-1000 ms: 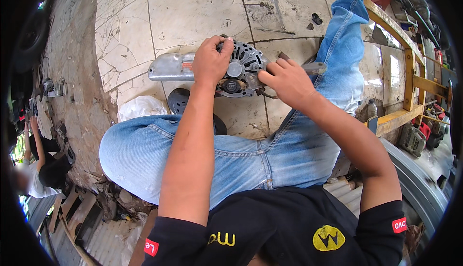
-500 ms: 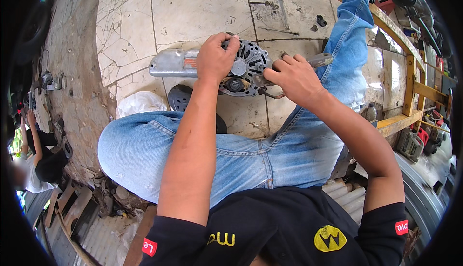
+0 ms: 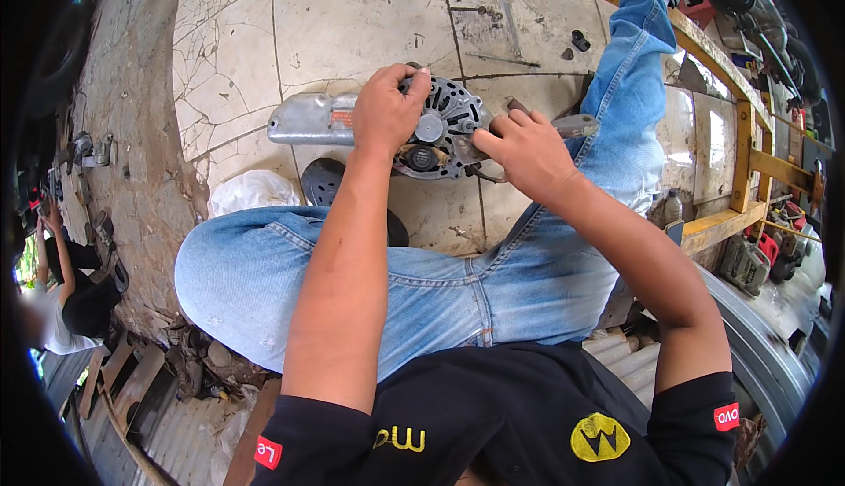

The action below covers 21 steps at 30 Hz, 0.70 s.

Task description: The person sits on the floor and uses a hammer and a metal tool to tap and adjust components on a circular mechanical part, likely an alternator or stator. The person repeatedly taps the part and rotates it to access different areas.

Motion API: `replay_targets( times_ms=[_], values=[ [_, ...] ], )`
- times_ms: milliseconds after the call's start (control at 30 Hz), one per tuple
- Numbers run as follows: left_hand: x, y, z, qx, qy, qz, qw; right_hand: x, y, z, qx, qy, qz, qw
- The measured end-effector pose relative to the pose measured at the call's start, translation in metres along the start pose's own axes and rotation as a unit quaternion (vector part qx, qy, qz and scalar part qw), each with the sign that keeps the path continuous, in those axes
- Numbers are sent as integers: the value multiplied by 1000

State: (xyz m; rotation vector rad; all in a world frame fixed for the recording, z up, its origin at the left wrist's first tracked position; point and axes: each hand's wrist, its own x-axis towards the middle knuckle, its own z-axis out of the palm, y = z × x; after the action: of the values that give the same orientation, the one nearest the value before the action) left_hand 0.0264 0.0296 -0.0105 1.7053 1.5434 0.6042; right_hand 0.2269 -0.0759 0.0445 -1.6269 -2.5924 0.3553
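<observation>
Head view, housing: a round grey slotted metal housing (image 3: 454,109) with a raised central hub sits face-up between the legs in faded blue jeans (image 3: 238,279), over the pale cracked tile floor (image 3: 352,33).
Left hand: the left hand (image 3: 387,116) is clamped on the housing's upper left edge, its thumb at the rim; some fingertips are hidden.
Right hand: the right hand (image 3: 534,149) is closed around a flat grey metal piece (image 3: 577,125) by the housing's right edge; how far the piece runs under the fingers cannot be told.
Long cover: a long silvery metal cover with an orange label (image 3: 304,119) lies left of the housing, partly behind the left hand; whether they join is hidden.
Step in hand: apparently two-handed work at the housing's right side, the left hand bracing.
Next move calls for: probably a firm left brace and controlled right-hand force, clear of the slots.
Upper floor: a slim grey metal wrench (image 3: 512,28) lies well apart from both hands.
</observation>
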Motion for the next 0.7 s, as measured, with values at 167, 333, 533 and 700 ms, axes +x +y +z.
replay_targets(
  times_ms=[167,333,533,700],
  values=[
    [0,1,0,4,-9,-4,1000,2,7,-7,9,-32,-26,999],
    [1,0,-1,-5,-19,1,1000,4,3,-5,-14,-29,-22,999],
    [1,-2,1,-3,-11,-5,1000,1,-9,3,-3,-1,21,1000],
    [1,-1,0,1,-11,-2,1000,2,0,-5,30,-14,-20,999]
  ],
)
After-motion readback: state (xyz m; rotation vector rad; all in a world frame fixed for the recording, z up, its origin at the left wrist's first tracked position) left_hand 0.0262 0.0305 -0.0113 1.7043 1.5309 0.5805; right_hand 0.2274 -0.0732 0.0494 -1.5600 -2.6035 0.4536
